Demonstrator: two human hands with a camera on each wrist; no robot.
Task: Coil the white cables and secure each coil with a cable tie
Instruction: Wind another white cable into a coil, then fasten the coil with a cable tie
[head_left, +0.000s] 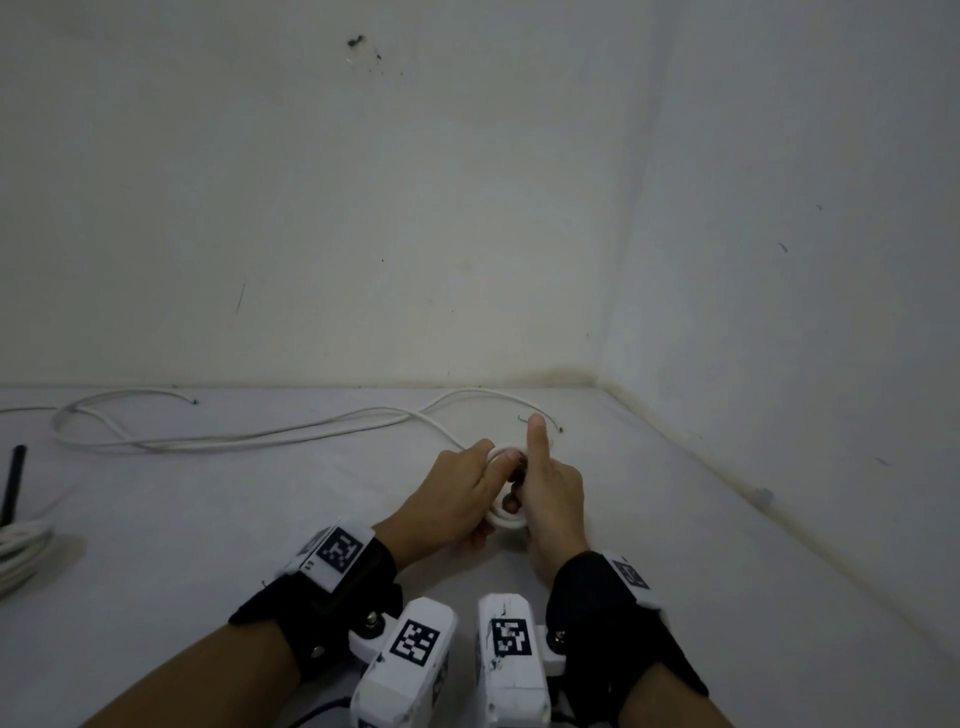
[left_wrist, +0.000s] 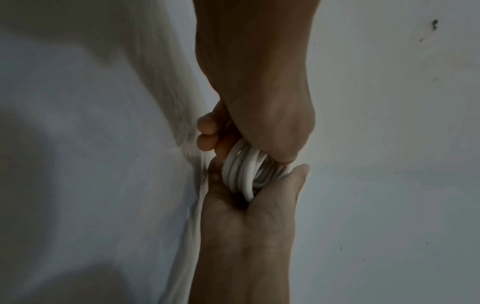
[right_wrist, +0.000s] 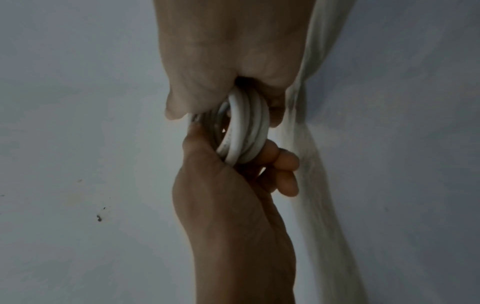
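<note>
A small white cable coil (head_left: 508, 519) is held upright between both hands over the table, near the right back corner. My left hand (head_left: 488, 467) grips its left side, fingers curled over the turns. My right hand (head_left: 524, 480) holds the right side with fingers hooked through the coil, one digit (head_left: 536, 431) pointing up. The left wrist view shows the coil (left_wrist: 244, 170) pinched between my left thumb (left_wrist: 298, 172) and palm. In the right wrist view the coil (right_wrist: 246, 127) has my right fingers (right_wrist: 285, 164) curled behind it. A thin dark strand (head_left: 543, 420) lies just beyond the hands.
A long loose white cable (head_left: 234, 441) snakes across the back of the table (head_left: 208, 545) toward the left. Another white coil (head_left: 21, 551) lies at the left edge beside a black stick (head_left: 13, 483). Walls (head_left: 779, 260) close in behind and on the right.
</note>
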